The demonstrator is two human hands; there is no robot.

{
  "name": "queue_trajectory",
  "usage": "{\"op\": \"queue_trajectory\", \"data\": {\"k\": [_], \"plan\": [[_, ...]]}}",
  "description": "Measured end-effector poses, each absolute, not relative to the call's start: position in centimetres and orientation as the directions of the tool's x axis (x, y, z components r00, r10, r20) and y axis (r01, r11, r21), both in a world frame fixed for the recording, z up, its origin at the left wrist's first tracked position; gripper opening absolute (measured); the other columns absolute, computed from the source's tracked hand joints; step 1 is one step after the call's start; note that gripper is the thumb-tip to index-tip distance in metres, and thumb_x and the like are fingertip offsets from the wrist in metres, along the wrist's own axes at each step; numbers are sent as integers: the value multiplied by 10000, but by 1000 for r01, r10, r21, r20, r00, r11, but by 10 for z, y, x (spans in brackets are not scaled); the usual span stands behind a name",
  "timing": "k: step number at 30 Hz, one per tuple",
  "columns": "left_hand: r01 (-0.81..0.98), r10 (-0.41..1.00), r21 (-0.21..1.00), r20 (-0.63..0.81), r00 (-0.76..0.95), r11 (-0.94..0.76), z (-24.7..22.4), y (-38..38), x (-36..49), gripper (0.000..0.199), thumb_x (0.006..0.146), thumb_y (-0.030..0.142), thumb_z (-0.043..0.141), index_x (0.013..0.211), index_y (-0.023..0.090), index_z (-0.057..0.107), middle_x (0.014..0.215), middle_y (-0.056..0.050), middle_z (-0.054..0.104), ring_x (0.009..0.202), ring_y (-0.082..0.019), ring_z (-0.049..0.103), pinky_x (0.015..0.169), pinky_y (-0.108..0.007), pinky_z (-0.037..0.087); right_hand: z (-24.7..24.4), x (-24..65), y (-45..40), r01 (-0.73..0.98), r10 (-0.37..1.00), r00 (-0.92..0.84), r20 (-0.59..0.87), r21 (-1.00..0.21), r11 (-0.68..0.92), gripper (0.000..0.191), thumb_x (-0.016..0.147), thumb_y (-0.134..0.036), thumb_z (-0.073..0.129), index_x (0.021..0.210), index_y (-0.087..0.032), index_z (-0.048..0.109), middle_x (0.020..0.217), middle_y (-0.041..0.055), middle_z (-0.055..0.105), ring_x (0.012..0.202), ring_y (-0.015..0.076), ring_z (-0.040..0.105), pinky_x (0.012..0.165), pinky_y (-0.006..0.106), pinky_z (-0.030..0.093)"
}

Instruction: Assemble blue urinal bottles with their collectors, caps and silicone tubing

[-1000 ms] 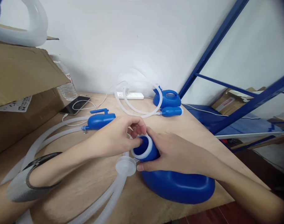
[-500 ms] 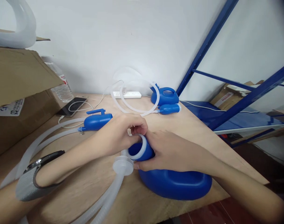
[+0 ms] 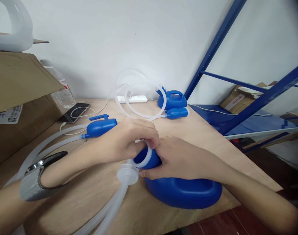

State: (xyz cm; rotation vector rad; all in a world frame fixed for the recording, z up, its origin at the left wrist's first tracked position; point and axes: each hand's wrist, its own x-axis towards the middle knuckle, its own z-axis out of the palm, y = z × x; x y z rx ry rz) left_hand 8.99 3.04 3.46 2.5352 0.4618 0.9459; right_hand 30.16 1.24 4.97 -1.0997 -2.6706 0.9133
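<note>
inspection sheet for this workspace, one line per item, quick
surface: wooden tabletop, pale, bare wood showing
things in hand: blue cylinder with white rim, mouth open; blue jug lies below it; white disc sits beside the mouth, tubing next to it
clutter: phone, water bottle, cardboard box
hands: right hand grips the cylinder; left hand is at its rim, fingertips partly hidden
cables: white cable loops over the phone; power strip by the wall
surroundings: white wall, blue rack at right
</note>
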Motion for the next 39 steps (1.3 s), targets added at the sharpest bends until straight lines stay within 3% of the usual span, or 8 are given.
{"op": "queue_trajectory", "data": {"k": [8,23,30,34,39], "plan": [[248,501,496,482,719,-832,38,24,85,270,881,-25,546,914,190,706,974,-11,760,900,-128,719,806,-216,547,50,302,12,611,673,-727,-134,-573,546,324,915,-469,800,1115,-221,741,1188,57,801,1045,282,745,933,421,565],[175,430,490,477,766,-854,45,32,84,196,942,27,627,882,178,738,960,-39,782,863,-134,734,774,-207,562,49,304,13,586,658,-744,-115,-585,560,381,918,-512,795,1196,-256,745,1312,49,782,1132,295,736,994,419,561],[189,425,538,357,832,-822,60,35,86,255,913,9,608,854,209,755,955,-35,794,891,-159,742,765,-226,578,48,306,12,572,656,-749,-91,-588,572,351,921,-491,789,1178,-255,753,1309,51,785,1146,295,735,996,411,563],[158,356,490,344,869,-858,63,32,88,355,907,-56,537,803,214,743,960,-30,777,899,-150,738,776,-219,564,46,308,13,577,659,-746,-100,-591,564,303,943,-490,771,1148,-266,768,1261,37,795,1112,284,747,968,406,569],[195,402,447,431,808,-873,52,32,86,269,940,0,600,1028,209,744,1027,-17,791,950,-143,738,855,-223,567,46,310,16,554,641,-764,-78,-587,590,381,945,-454,783,1261,-252,717,1330,52,777,1176,298,734,1004,418,559]]}}
